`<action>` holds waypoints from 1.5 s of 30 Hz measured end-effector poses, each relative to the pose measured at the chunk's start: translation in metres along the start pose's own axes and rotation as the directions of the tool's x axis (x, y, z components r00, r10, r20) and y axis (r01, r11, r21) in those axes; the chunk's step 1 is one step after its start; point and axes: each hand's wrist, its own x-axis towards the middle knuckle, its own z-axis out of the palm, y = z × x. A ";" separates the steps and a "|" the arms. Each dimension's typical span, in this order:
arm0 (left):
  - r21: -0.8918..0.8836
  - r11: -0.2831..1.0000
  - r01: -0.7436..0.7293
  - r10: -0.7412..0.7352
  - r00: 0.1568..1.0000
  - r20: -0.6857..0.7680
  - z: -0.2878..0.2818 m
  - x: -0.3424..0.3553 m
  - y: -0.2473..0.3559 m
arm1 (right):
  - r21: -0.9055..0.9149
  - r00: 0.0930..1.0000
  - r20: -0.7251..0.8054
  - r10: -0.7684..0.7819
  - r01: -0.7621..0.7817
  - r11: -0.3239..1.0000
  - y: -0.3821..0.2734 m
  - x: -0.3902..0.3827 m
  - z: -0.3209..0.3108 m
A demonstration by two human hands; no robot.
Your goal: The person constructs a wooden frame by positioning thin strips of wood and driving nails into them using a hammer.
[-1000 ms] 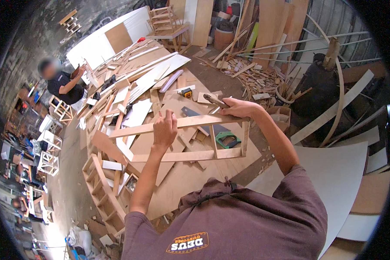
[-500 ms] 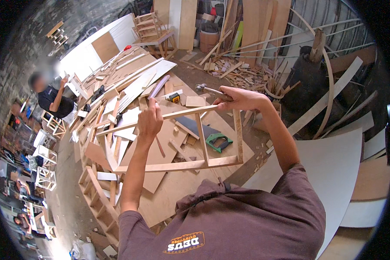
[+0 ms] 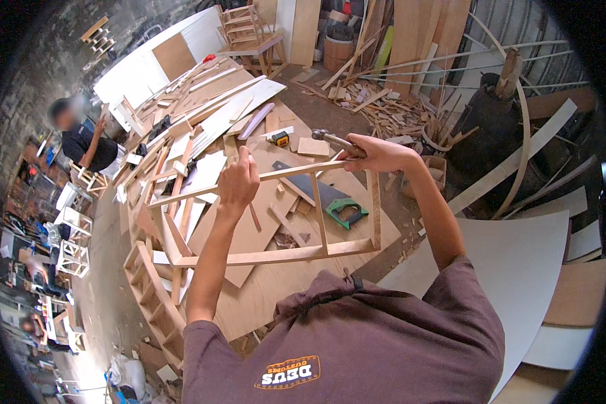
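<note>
My left hand [image 3: 238, 178] is closed around the upper rail of a light wooden frame [image 3: 320, 212], which has crosspieces near its right end. My right hand [image 3: 380, 155] grips a hammer [image 3: 337, 140] by its handle, fingers against the same rail at the right end; the hammer's head points up-left. Behind the frame a handsaw [image 3: 347, 213] with a green handle lies on plywood. A thin reddish stick [image 3: 256, 222] shows below my left hand; I cannot tell if it is held. A yellow-and-black tape measure [image 3: 279, 139] lies beyond the frame among offcuts.
Boards and offcuts [image 3: 236, 97] crowd the worktop [image 3: 296, 296]. A ladder-like wooden piece [image 3: 155, 296] leans at the left. Another person [image 3: 91, 141] works at the far left, others farther back. A scrap pile [image 3: 390, 101] and curved white sheets [image 3: 512, 283] lie to the right.
My hands and the frame have risen and shifted a little left in view. The frame has tilted, widening the visible space between its rails. My grips look the same.
</note>
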 end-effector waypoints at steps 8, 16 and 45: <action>-0.001 1.000 -0.010 0.010 1.000 0.004 0.006 -0.005 -0.002 | 0.051 1.000 0.027 0.011 -0.012 0.999 0.012 0.003 0.009; -0.014 0.999 -0.046 0.047 0.996 0.072 0.024 -0.034 -0.007 | 0.123 0.999 -0.010 0.030 -0.029 0.992 0.027 -0.010 0.040; -0.195 0.879 0.435 -0.350 0.867 0.354 0.073 -0.255 0.016 | -0.028 0.994 0.018 0.105 -0.104 0.994 0.092 -0.059 0.196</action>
